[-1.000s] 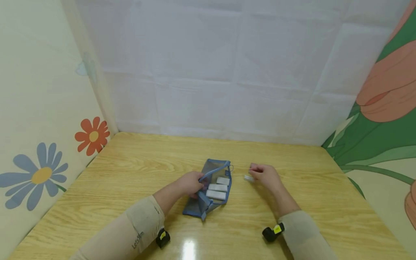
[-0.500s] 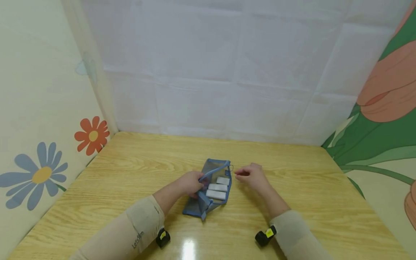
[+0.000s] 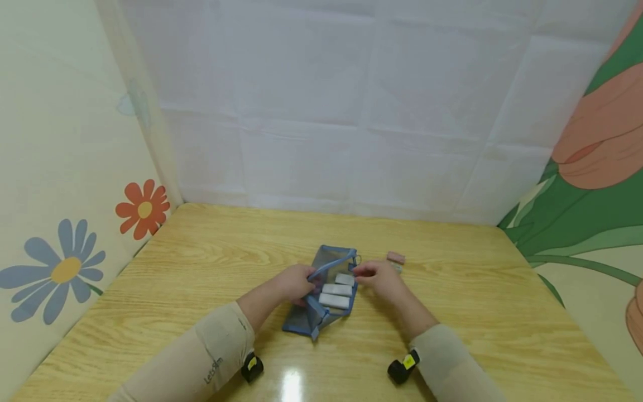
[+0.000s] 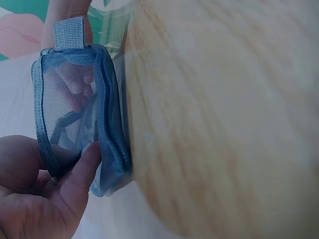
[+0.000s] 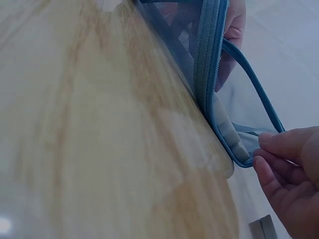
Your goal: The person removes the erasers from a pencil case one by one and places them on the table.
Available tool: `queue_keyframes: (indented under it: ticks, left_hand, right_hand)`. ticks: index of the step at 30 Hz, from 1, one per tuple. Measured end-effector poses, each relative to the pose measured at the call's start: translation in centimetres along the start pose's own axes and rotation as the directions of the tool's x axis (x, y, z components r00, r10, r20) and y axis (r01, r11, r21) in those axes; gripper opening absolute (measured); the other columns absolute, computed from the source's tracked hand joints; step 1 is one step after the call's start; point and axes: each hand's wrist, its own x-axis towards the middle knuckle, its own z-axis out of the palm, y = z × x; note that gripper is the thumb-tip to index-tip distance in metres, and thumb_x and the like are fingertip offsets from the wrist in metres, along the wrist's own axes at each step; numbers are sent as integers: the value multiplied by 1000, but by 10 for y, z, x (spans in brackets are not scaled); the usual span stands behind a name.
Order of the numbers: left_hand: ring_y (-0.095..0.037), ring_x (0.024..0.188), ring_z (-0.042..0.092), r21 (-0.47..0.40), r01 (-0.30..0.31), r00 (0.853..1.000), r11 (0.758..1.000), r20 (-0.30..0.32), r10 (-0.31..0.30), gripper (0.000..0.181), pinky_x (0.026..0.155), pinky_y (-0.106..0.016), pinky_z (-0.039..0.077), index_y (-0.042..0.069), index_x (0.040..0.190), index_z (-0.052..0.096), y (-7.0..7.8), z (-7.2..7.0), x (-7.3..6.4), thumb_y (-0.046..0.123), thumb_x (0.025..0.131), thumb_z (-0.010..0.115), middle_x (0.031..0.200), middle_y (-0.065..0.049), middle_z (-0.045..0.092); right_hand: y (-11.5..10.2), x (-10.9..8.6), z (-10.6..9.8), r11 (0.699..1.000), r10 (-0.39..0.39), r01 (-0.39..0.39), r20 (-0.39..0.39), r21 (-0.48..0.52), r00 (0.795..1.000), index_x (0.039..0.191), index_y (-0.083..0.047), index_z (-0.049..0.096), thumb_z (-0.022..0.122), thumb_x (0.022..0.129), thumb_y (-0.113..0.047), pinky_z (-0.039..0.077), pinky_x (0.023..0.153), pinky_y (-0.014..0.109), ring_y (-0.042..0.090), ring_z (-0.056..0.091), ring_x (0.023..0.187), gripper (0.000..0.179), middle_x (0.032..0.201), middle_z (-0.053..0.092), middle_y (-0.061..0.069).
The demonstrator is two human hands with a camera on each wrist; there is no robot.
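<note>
A blue-edged mesh zip pouch (image 3: 321,257) lies on the table with its zipped mouth spread apart. Several small white blocks (image 3: 334,301) sit inside, side by side. My left hand (image 3: 295,283) grips the pouch's left side; in the left wrist view, thumb and fingers pinch the mesh and its blue trim. At the opposite rim is my right hand (image 3: 384,282); the right wrist view has its thumb and fingertips (image 5: 266,142) pinching the pouch's edge near one end of the mouth. Behind the right hand lie a pink block (image 3: 396,257) and a partly hidden pale piece (image 3: 397,267).
The wooden table (image 3: 211,240) extends around the pouch on all sides. A white cloth wall (image 3: 321,139) rises behind it, with flower-printed panels at left and right. Black wrist cameras hang under both forearms.
My right hand has moved left from the small pieces to the pouch's right rim, uncovering the pink block and part of the pale piece. The left hand and pouch have stayed put.
</note>
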Motion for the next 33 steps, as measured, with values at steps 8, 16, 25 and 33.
queue_keyframes:
  ticks: [8,16,25,33]
  left_hand:
    - [-18,80,61,22,-17,1000,1000,-2,17,18,53,-31,56,4,98,61,1,-1,-1,-4,87,49,87,-5,62]
    - [-17,80,61,30,-25,1000,999,8,25,19,53,-30,56,4,100,61,1,-1,-2,-3,88,49,88,-5,62]
    - [-19,82,62,-3,-16,1000,1000,8,16,19,54,-30,57,3,100,60,0,-1,-1,-4,88,48,90,-6,62]
    - [-19,83,62,-10,-19,1000,1000,8,19,20,54,-31,57,3,101,61,0,-1,-2,-4,87,48,90,-6,62]
  right_hand:
    - [2,0,3,999,37,-37,-5,-14,999,93,-4,70,70,77,-3,51,79,30,15,61,85,16,90,69,5]
    - [6,-1,6,993,-70,72,19,-97,997,94,-1,70,72,75,-4,51,68,23,12,58,76,19,83,66,6]
    - [5,1,11,977,-97,93,-8,-194,995,90,-3,70,73,73,-4,50,65,24,11,55,72,18,77,62,2]
    - [4,0,13,982,-62,55,-29,-179,998,86,-4,69,72,73,-6,50,66,25,11,56,71,14,75,62,0]
